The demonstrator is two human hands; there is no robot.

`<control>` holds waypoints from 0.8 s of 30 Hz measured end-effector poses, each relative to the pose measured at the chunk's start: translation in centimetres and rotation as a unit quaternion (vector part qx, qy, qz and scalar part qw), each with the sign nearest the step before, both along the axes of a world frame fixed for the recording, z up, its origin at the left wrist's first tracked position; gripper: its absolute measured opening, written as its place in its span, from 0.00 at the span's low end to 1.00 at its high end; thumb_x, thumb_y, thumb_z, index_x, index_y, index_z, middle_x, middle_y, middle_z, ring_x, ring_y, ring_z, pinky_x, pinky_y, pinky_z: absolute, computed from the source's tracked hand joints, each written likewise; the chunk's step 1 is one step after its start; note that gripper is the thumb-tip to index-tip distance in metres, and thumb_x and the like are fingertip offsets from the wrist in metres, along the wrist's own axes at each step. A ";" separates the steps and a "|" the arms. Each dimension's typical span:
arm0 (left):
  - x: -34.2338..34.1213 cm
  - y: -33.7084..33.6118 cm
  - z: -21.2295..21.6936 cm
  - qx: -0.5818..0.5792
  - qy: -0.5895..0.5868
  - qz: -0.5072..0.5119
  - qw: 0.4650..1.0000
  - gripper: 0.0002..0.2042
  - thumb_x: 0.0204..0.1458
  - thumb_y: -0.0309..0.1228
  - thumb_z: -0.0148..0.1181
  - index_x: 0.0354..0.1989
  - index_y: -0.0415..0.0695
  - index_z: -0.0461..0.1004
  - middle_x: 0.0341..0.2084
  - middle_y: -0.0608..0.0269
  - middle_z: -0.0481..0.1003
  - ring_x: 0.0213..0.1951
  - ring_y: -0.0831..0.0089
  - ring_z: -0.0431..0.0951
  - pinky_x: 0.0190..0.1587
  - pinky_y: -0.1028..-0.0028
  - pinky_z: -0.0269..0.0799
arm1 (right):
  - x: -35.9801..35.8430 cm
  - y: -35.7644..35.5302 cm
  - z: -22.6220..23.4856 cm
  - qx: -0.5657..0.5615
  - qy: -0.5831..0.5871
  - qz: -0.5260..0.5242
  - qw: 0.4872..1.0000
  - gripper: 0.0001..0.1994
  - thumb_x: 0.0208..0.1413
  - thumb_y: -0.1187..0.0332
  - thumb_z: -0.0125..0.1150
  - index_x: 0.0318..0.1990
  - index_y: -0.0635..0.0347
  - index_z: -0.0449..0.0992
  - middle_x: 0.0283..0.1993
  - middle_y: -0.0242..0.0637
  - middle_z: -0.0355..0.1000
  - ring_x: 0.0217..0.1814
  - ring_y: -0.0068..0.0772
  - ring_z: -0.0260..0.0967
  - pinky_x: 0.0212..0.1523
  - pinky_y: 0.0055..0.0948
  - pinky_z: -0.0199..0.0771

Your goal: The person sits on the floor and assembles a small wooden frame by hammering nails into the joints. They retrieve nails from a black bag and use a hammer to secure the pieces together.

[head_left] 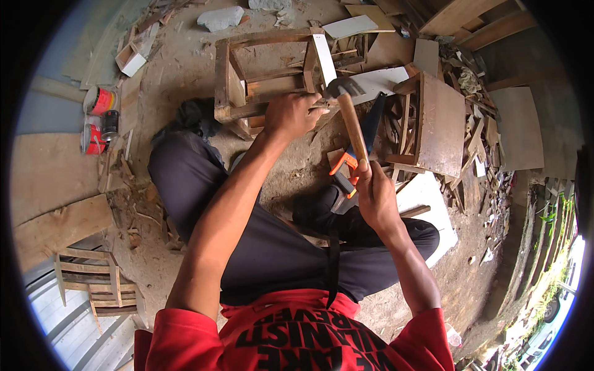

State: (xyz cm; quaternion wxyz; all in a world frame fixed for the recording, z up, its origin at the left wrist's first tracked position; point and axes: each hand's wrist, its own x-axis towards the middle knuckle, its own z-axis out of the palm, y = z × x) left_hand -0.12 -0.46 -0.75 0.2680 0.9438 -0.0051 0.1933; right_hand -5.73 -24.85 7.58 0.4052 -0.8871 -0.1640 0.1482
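My right hand [378, 196] grips the wooden handle of a claw hammer [354, 127]. The hammer's dark metal head is raised beside the near right corner of a wooden frame [223, 80]. At that corner my left hand [292, 116] has its fingertips pinched together, touching or just above the wood. What they pinch is too small to make out. A white strip [323, 59] covers the frame's right-hand top rail. Just beyond my right hand lies a handsaw [373, 123] with an orange and black handle, its blade pointing away from me.
A boxy wooden piece [440, 123] stands at the right, with scrap wood [473, 145] heaped behind it. A white board [430, 204] lies by my right knee. Several cans [96, 139] are at the left. Broken concrete [220, 18] sits at the far side.
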 end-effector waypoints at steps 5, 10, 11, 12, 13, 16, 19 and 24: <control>-0.5 0.3 0.2 -0.017 0.026 0.017 0.999 0.19 0.51 0.48 0.67 0.45 0.50 0.83 0.33 0.57 0.83 0.33 0.55 0.84 0.36 0.60 0.80 | -0.3 1.0 3.9 0.144 -0.064 -0.005 0.988 0.26 0.72 0.47 0.37 0.40 0.66 0.67 0.21 0.24 0.57 0.19 0.15 0.52 0.19 0.22 0.52; -0.5 -0.1 0.0 -0.011 0.012 -0.002 1.000 0.17 0.51 0.48 0.67 0.42 0.49 0.82 0.32 0.58 0.83 0.34 0.57 0.84 0.37 0.61 0.80 | 0.1 -0.3 -0.6 -0.013 -0.093 -0.001 0.996 0.17 0.72 0.61 0.44 0.39 0.70 0.67 0.19 0.52 0.70 0.21 0.56 0.74 0.21 0.45 0.68; -0.2 0.0 0.0 -0.009 -0.013 -0.003 1.000 0.17 0.51 0.48 0.67 0.41 0.49 0.82 0.31 0.58 0.83 0.33 0.57 0.84 0.37 0.61 0.80 | 0.4 -0.4 -0.7 -0.056 -0.051 -0.014 0.997 0.17 0.72 0.61 0.44 0.38 0.70 0.67 0.20 0.53 0.71 0.22 0.58 0.75 0.22 0.46 0.68; 0.0 0.1 -0.2 -0.009 -0.034 -0.004 0.999 0.16 0.51 0.48 0.67 0.40 0.49 0.81 0.30 0.58 0.83 0.32 0.57 0.84 0.36 0.60 0.80 | 0.5 -0.3 0.1 -0.034 -0.026 -0.029 0.999 0.18 0.73 0.60 0.43 0.37 0.69 0.67 0.20 0.52 0.71 0.23 0.57 0.75 0.23 0.46 0.69; 0.0 0.1 -0.5 -0.008 -0.056 -0.005 0.998 0.16 0.51 0.47 0.67 0.39 0.49 0.81 0.30 0.58 0.82 0.32 0.57 0.84 0.36 0.60 0.79 | 0.7 -0.3 0.8 -0.012 -0.001 -0.045 0.999 0.20 0.73 0.58 0.42 0.36 0.68 0.68 0.21 0.52 0.72 0.24 0.56 0.76 0.24 0.46 0.70; 0.1 0.2 -0.5 -0.008 -0.040 -0.004 0.999 0.15 0.52 0.47 0.67 0.37 0.48 0.81 0.28 0.57 0.82 0.30 0.56 0.83 0.34 0.59 0.79 | 0.4 0.1 1.3 0.013 -0.058 -0.046 0.997 0.22 0.74 0.55 0.40 0.38 0.68 0.68 0.22 0.51 0.72 0.26 0.54 0.77 0.26 0.42 0.71; 0.1 0.1 0.0 -0.013 -0.013 -0.010 1.000 0.17 0.51 0.47 0.67 0.42 0.48 0.83 0.31 0.55 0.83 0.33 0.56 0.84 0.36 0.60 0.79 | -0.2 -0.4 -0.3 0.003 -0.055 -0.025 0.998 0.21 0.74 0.56 0.41 0.38 0.66 0.69 0.20 0.34 0.66 0.21 0.24 0.65 0.22 0.29 0.62; -0.2 0.2 0.4 -0.017 0.011 0.011 1.000 0.20 0.49 0.47 0.70 0.44 0.46 0.84 0.33 0.54 0.83 0.35 0.56 0.84 0.36 0.63 0.79 | 0.0 0.5 2.5 0.048 0.016 -0.027 0.998 0.22 0.73 0.52 0.41 0.41 0.66 0.69 0.19 0.26 0.58 0.21 0.15 0.55 0.21 0.23 0.58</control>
